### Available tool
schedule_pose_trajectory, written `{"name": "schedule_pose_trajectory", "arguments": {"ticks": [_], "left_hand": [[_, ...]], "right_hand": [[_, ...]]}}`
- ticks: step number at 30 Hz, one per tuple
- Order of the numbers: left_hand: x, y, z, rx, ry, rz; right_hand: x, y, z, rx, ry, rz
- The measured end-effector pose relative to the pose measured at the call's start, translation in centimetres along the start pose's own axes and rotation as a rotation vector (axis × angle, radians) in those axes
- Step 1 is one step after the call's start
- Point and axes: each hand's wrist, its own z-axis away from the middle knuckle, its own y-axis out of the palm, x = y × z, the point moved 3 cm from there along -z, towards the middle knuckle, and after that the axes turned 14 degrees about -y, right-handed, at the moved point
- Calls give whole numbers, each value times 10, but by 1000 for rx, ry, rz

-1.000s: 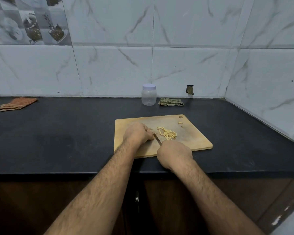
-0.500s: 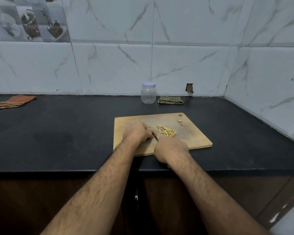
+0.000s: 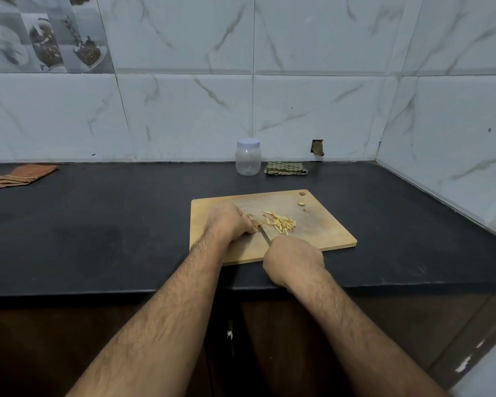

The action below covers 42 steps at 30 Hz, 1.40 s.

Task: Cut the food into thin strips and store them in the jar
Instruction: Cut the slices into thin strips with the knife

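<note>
While my left hand (image 3: 229, 223) curls over a small piece of food on the wooden cutting board (image 3: 321, 233), its fingers bent down and pinning that piece against the wood, my right hand (image 3: 294, 260) is wrapped round the handle of a knife (image 3: 264, 234). The blade runs up and to the left from that fist, its tip right beside the left fingertips. The piece itself is mostly hidden under the knuckles, so I cannot tell its shape. Just to the right of the blade lies a loose heap of pale yellow strips (image 3: 279, 222) on the board, and near the board's far right corner sit two small offcuts (image 3: 301, 204). The board lies on the dark desk (image 3: 98, 224), close to its front edge. Well behind it, against the tiled wall, stands the clear plastic jar (image 3: 248, 157) with its white lid on. Just right of the jar is a folded green checked cloth (image 3: 286, 168); far to the left lies an orange striped cloth (image 3: 22, 175).
</note>
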Motion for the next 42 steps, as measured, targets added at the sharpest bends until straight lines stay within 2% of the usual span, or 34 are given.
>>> {"name": "schedule_pose_trajectory", "arguments": {"ticks": [24,33,42], "left_hand": [[0,-2,3,35,-22,27],[-2,-2,3,50,-34,21],[-2,-1,0,36,-41,-4]], "right_hand": [[-5,-1,2,78,-16,12],[-1,-1,-8,10,-7,-42],[3,0,-10,18,-33,-24]]}}
